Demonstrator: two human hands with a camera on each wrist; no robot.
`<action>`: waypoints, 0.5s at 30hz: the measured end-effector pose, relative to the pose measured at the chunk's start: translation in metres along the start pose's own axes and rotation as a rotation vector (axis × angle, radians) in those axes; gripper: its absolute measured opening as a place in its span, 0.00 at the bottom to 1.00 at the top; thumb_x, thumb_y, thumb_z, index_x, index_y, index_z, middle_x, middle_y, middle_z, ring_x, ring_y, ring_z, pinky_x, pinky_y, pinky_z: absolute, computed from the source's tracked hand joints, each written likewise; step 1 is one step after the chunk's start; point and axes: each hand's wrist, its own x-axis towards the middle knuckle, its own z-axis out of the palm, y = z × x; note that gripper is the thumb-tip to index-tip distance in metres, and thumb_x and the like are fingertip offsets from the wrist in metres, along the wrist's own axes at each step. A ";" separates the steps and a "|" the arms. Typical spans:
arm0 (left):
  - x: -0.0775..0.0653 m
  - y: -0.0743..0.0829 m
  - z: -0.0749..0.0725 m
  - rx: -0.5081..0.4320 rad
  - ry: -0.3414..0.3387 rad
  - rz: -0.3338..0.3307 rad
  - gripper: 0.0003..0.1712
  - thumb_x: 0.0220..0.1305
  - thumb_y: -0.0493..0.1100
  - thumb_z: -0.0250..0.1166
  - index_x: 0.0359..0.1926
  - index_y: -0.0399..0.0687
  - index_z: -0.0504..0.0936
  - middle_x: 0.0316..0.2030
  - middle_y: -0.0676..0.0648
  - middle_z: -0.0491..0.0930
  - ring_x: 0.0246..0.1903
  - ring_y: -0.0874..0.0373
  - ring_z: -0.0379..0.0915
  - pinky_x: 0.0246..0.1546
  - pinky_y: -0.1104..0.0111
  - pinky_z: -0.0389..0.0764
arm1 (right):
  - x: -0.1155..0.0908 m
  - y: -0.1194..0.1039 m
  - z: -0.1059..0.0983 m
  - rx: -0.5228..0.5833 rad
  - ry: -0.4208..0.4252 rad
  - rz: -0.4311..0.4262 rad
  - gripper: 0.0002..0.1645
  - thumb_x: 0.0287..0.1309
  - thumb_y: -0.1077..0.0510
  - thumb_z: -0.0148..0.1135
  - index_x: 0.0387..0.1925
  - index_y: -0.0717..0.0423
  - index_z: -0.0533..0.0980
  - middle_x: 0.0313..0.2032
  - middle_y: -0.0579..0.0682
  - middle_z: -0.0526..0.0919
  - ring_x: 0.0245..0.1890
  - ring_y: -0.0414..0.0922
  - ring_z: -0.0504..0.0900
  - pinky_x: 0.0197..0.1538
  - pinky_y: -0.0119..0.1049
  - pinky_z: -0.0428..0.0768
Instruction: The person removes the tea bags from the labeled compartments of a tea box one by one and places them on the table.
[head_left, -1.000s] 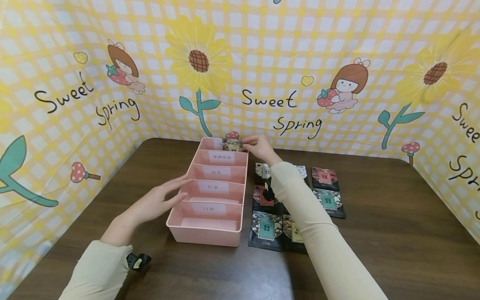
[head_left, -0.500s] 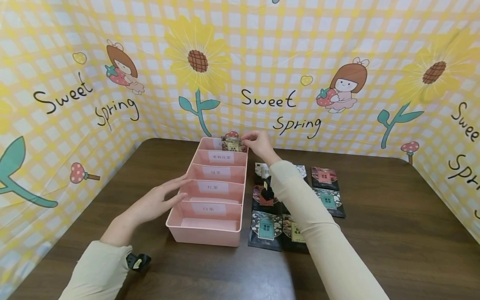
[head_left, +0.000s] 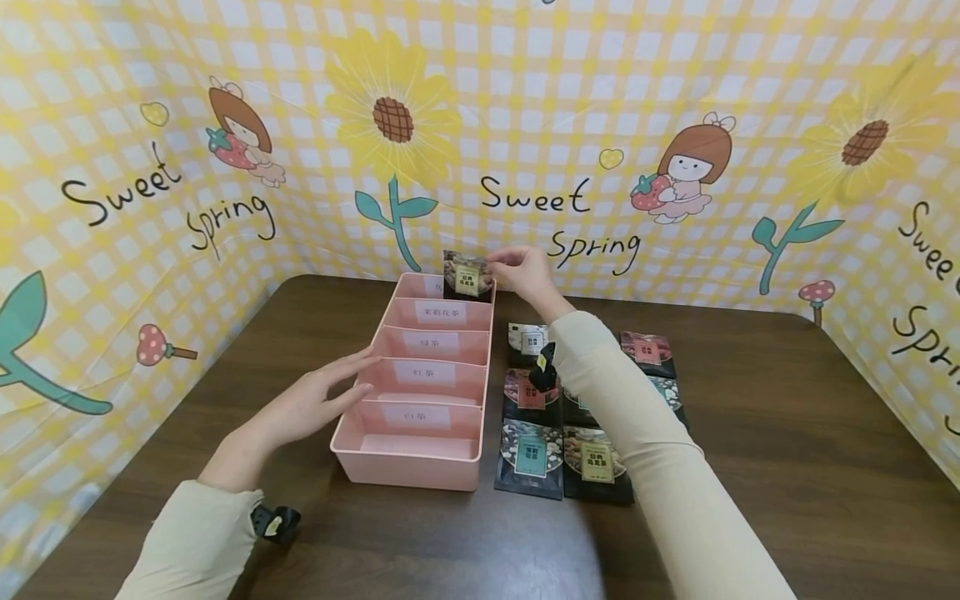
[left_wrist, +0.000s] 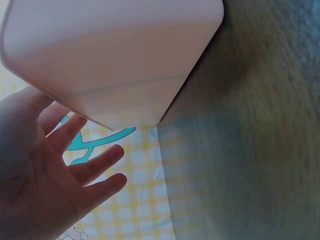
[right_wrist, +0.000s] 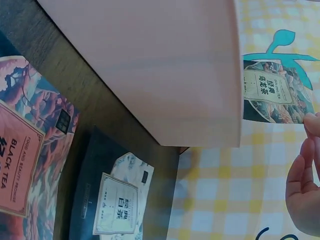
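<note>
At the far compartment of the pink divided box (head_left: 405,472), my right hand (head_left: 525,275) pinches the upper right corner of an oolong tea packet (head_left: 468,279). The packet stands upright, its lower edge behind the divider and most of it above the rim. In the right wrist view the same tea packet (right_wrist: 272,92) sticks out past the box wall, fingertips on its corner. My left hand (head_left: 311,406) rests at the box's left rim with fingers spread and fairly straight. The left wrist view shows that hand (left_wrist: 55,165) beside the box wall (left_wrist: 115,55).
Right of the box, tea packets lie in rows: a white tea packet (head_left: 528,340), black tea packets (head_left: 532,396) (head_left: 647,354), a jasmine tea packet (head_left: 531,458) and another oolong packet (head_left: 597,464). My right forearm covers some. A patterned cloth (head_left: 525,125) hangs behind the table (head_left: 787,433).
My right hand has risen slightly with the oolong tea packet, which now stands higher above the far compartment. The left hand has stayed at the rim.
</note>
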 end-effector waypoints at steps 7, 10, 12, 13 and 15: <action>0.001 -0.001 0.001 0.007 0.004 0.002 0.27 0.68 0.48 0.54 0.66 0.47 0.66 0.68 0.37 0.60 0.67 0.38 0.55 0.64 0.45 0.59 | -0.002 -0.007 -0.007 0.059 0.028 -0.029 0.10 0.54 0.63 0.64 0.38 0.64 0.83 0.41 0.62 0.85 0.27 0.31 0.78 0.29 0.22 0.72; 0.001 -0.001 0.001 0.009 0.005 0.004 0.27 0.68 0.48 0.54 0.66 0.47 0.66 0.68 0.37 0.60 0.67 0.38 0.55 0.64 0.45 0.59 | -0.004 -0.012 -0.010 0.062 0.047 -0.019 0.10 0.54 0.63 0.65 0.37 0.64 0.83 0.40 0.61 0.85 0.27 0.31 0.78 0.30 0.22 0.72; 0.001 -0.001 0.000 0.007 0.003 0.004 0.27 0.68 0.49 0.54 0.66 0.48 0.66 0.68 0.37 0.60 0.67 0.38 0.55 0.64 0.45 0.59 | -0.006 -0.015 -0.013 0.067 0.058 -0.009 0.10 0.54 0.62 0.65 0.37 0.63 0.83 0.39 0.60 0.86 0.28 0.31 0.78 0.31 0.22 0.73; 0.001 -0.001 0.000 0.006 0.004 0.005 0.27 0.68 0.49 0.54 0.66 0.48 0.66 0.68 0.37 0.60 0.67 0.38 0.55 0.64 0.45 0.59 | -0.006 -0.016 -0.014 0.066 0.062 -0.005 0.10 0.54 0.61 0.65 0.37 0.62 0.83 0.39 0.59 0.86 0.29 0.32 0.79 0.31 0.23 0.73; 0.000 -0.001 0.000 0.004 0.001 0.004 0.27 0.68 0.50 0.54 0.66 0.49 0.66 0.68 0.37 0.60 0.67 0.38 0.55 0.64 0.45 0.59 | -0.007 -0.017 -0.016 0.065 0.069 -0.003 0.10 0.54 0.60 0.65 0.37 0.61 0.83 0.39 0.58 0.86 0.29 0.31 0.78 0.33 0.24 0.74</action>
